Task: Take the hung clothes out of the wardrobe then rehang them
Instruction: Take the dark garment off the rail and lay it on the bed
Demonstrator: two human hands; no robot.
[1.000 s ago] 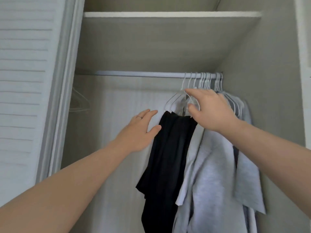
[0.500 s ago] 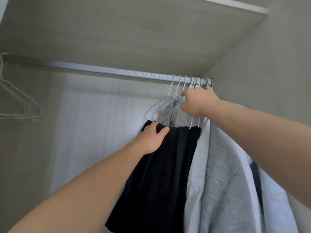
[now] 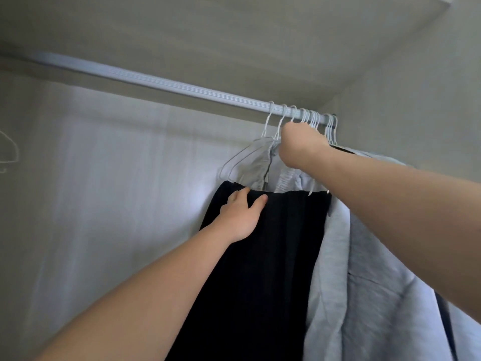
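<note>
Left hand (image 3: pixel 240 217) fingers (image 3: pixel 235 195) pinch top edge of black garment (image 3: pixel 260 282), which hangs just below them. Right hand (image 3: pixel 303 147) fist curled round hangers (image 3: pixel 309 117) under rod (image 3: pixel 169 83). Risk: lifting several at once, dragging grey clothes (image 3: pixel 364 282) off; black garment slipping free.

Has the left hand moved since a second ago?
Yes. Judged against the hangers on the rail, the left hand has moved right, from beside the black garment to holding its top edge.
</note>
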